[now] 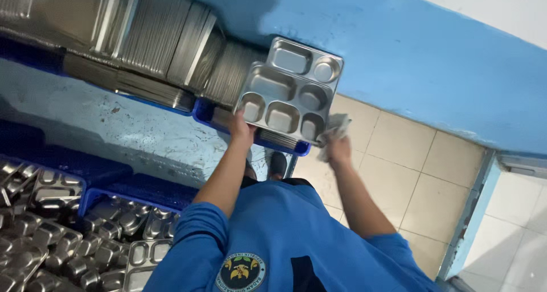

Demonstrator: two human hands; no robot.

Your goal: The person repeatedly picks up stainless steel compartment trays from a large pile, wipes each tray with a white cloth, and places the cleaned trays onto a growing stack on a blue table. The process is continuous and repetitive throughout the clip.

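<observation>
Wiping steel tray (pixel 288 92) with cloth (pixel 335 128)

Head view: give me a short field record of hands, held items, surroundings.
left hand: grips the lower edge of a steel compartment tray, held up
right hand: holds a crumpled grey cloth against the tray's corner
tray: six compartments, empty, facing the camera
behind: stacked steel trays standing on edge in a blue crate
lower left: loose pile of steel trays
floor: beige tiles
</observation>
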